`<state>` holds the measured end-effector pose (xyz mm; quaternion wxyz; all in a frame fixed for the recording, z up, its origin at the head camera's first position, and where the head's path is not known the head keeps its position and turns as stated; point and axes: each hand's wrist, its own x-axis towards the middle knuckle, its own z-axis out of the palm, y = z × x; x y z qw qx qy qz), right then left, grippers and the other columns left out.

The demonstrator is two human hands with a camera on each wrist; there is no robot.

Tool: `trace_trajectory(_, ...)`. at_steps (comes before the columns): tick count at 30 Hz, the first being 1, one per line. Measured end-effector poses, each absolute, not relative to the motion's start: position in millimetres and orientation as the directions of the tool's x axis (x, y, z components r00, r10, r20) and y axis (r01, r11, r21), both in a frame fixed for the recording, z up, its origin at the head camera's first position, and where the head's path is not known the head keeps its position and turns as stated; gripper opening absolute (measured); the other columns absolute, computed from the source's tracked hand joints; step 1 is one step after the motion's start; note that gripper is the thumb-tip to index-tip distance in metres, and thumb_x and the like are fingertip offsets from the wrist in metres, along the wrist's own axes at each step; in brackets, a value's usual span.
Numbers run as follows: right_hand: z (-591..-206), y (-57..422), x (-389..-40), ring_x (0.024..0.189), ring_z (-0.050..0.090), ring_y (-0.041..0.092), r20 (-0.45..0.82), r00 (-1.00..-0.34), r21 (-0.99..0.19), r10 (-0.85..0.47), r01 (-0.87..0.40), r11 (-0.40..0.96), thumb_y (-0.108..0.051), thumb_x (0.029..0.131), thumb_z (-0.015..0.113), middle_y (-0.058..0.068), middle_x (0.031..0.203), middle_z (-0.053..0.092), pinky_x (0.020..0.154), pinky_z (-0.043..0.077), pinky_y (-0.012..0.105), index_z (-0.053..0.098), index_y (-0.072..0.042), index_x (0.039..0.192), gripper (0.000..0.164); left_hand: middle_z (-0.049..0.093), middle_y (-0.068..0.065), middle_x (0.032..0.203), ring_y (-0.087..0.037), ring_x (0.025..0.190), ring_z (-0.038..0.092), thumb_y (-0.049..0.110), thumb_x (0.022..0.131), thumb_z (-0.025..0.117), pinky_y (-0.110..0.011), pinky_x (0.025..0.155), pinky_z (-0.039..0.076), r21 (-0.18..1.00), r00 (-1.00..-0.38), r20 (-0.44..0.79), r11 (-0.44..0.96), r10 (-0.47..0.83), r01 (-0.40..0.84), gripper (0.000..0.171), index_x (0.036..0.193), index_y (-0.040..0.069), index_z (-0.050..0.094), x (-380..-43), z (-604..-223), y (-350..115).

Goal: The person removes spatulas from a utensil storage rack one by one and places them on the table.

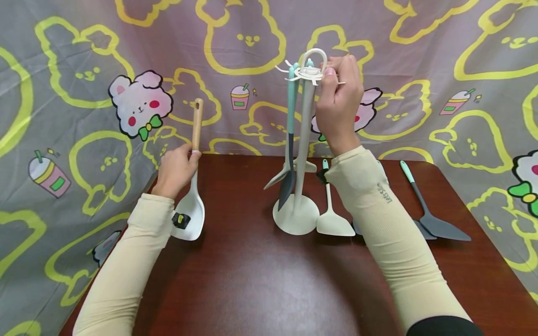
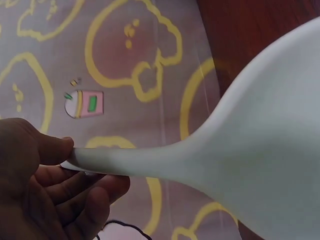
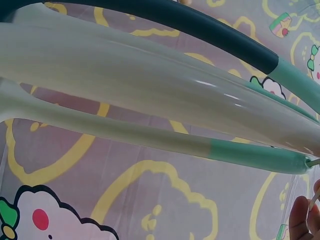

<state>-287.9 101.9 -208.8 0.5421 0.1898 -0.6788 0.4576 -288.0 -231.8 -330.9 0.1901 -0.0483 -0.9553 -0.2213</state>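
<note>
My left hand grips a white spatula with a wooden handle, its broad head pointing down. In the left wrist view, the thumb and fingers hold its narrow white neck. My right hand is at the top of a white utensil rack, pinching one of its hooks. From the rack hang a dark utensil with a teal handle and a white one with a teal handle. The right wrist view shows only fingertips of that hand.
Beside the round rack base lies a white spatula with a teal handle. Further right is a dark spatula, over another dark piece partly hidden by my right sleeve. A patterned curtain hangs behind the brown table.
</note>
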Motion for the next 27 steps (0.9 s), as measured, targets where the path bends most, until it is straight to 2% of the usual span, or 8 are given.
trace_trajectory(4,-209.3,102.4,-288.1,0.081,0.037,-0.004,0.912,-0.337,-0.411,0.236,-0.755,0.51,-0.016,0.088,0.036,-0.018,0.084,0.039,0.078,0.029,0.022,0.05,0.015,0.082,0.034,0.063,-0.018,0.075,-0.041,0.073,0.058,0.025,0.1,0.052,-0.052,0.065,0.043,0.394,-0.927,0.375,0.905,-0.001,0.159,0.026,0.096,0.002,0.064,-291.8,-335.3,-242.3)
trace_trajectory(8,-210.1,103.2,-289.0,0.082,0.038,-0.003,0.909,-0.342,-0.416,0.237,-0.758,0.502,-0.016,0.088,0.037,-0.018,0.084,0.039,0.078,0.03,0.022,0.05,0.015,0.083,0.034,0.063,-0.019,0.078,-0.041,0.073,0.058,0.024,0.1,0.051,-0.051,0.064,0.043,0.394,-0.946,0.325,0.911,-0.011,0.125,0.026,0.1,0.001,0.064,-294.3,-338.0,-250.1)
trace_trajectory(13,-210.3,105.0,-289.1,0.085,0.047,0.012,0.908,-0.339,-0.418,0.245,-0.758,0.501,-0.019,0.088,0.037,-0.018,0.084,0.04,0.08,0.032,0.022,0.052,0.014,0.084,0.037,0.064,-0.021,0.081,-0.041,0.076,0.058,0.023,0.099,0.05,-0.05,0.066,0.044,0.395,-0.968,0.251,0.914,-0.011,0.092,0.028,0.104,0.0,0.065,-297.3,-342.4,-257.2)
trace_trajectory(15,-210.1,105.3,-289.0,0.086,0.048,0.014,0.911,-0.334,-0.412,0.24,-0.756,0.51,-0.02,0.088,0.036,-0.019,0.085,0.04,0.08,0.033,0.022,0.053,0.013,0.083,0.037,0.065,-0.022,0.082,-0.043,0.078,0.059,0.023,0.099,0.049,-0.052,0.068,0.044,0.387,-0.972,0.235,0.918,-0.015,0.08,0.028,0.103,0.0,0.065,-298.6,-345.2,-261.1)
trace_trajectory(19,-209.2,104.5,-288.5,0.085,0.045,0.005,0.914,-0.335,-0.406,0.23,-0.761,0.505,-0.02,0.088,0.036,-0.02,0.085,0.04,0.08,0.033,0.022,0.052,0.013,0.083,0.038,0.066,-0.024,0.084,-0.045,0.081,0.061,0.023,0.1,0.049,-0.053,0.07,0.045,0.379,-0.977,0.209,0.924,-0.036,0.047,0.03,0.104,-0.001,0.065,-301.5,-350.9,-270.4)
trace_trajectory(27,-208.7,103.0,-288.7,0.085,0.04,-0.004,0.916,-0.332,-0.4,0.224,-0.77,0.496,-0.022,0.087,0.036,-0.019,0.085,0.04,0.08,0.032,0.022,0.052,0.014,0.083,0.039,0.066,-0.024,0.092,-0.04,0.081,0.06,0.027,0.101,0.046,-0.043,0.064,0.045,0.365,-0.995,0.087,0.931,-0.058,-0.022,0.038,0.113,-0.005,0.063,-307.8,-361.8,-281.7)
